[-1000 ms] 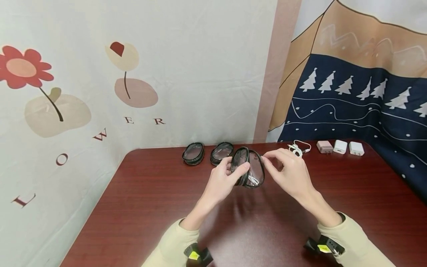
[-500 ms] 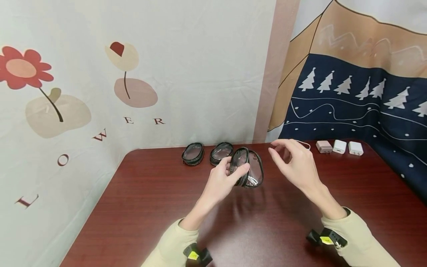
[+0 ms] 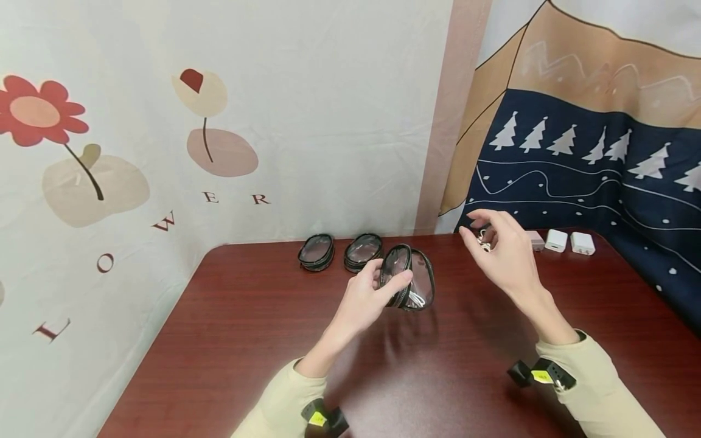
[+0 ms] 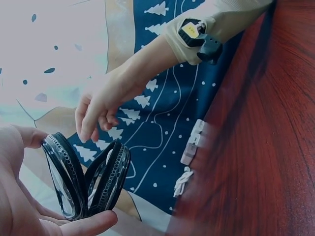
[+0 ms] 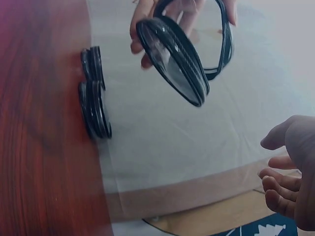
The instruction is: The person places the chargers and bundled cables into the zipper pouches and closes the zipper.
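In the head view my left hand (image 3: 364, 296) grips a small clear pouch (image 3: 423, 277) with black zipper edging, thumb in front and fingers behind. The pouch is unzipped and spread into two halves, raised above the table. A white cable (image 3: 417, 299) shows inside its right half. My right hand (image 3: 506, 255) hovers to the right of the pouch, apart from it, with loosely bent fingers and nothing in them. Behind those fingers a coiled white cable (image 3: 484, 241) lies on the table, partly hidden. In the left wrist view the pouch (image 4: 106, 182) stands parted like a V.
Two more clear black-edged pouches (image 3: 316, 252) lie at the table's back edge, left of the held one. A pinkish charger (image 3: 536, 241), partly covered by the right hand, and two white chargers (image 3: 582, 243) sit at the back right. Fabric (image 3: 328, 121) hangs behind the table (image 3: 246, 340).
My right hand has left the pouch's edge and moved right and back, toward the coiled cable. The left hand still holds the opened pouch in nearly the same place.
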The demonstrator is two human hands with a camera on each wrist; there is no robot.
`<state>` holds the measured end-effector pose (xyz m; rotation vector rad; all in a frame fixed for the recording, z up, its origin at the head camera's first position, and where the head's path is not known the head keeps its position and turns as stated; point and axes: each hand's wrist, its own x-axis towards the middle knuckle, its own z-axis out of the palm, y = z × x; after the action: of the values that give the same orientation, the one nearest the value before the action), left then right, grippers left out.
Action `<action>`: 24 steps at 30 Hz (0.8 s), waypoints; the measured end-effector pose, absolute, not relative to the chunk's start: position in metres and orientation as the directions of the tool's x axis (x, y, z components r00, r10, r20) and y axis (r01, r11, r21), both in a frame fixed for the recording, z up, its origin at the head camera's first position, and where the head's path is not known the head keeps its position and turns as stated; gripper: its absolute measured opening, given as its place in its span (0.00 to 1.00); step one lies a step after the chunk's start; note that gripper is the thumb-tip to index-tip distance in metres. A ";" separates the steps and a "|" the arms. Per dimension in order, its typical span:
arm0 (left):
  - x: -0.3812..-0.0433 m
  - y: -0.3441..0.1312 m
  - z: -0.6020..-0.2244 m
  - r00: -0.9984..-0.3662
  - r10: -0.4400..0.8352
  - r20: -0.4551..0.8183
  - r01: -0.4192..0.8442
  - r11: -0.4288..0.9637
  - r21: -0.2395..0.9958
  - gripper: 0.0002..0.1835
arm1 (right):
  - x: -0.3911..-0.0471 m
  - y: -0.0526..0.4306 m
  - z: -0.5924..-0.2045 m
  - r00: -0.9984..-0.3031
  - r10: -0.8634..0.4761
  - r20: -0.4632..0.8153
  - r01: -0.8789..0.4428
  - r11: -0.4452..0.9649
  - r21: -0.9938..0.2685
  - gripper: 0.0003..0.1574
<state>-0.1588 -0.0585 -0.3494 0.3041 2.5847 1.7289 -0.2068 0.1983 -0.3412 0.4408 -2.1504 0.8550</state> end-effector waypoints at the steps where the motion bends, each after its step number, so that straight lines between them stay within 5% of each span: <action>1: -0.159 -0.058 -0.349 -0.981 0.173 0.094 0.153 0.369 0.917 0.37 | -0.208 0.200 -0.341 -0.652 -0.030 0.758 -0.542 0.717 -0.438 0.18; 24: -0.159 -0.059 -0.350 -0.982 0.165 0.094 0.153 0.393 0.907 0.37 | -0.238 0.248 -0.352 -0.740 0.110 0.663 -0.372 0.755 -0.540 0.30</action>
<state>-0.1589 -0.0593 -0.3499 0.2987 2.6120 1.6990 -0.2385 0.2476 -0.3519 0.1952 -2.2453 0.8850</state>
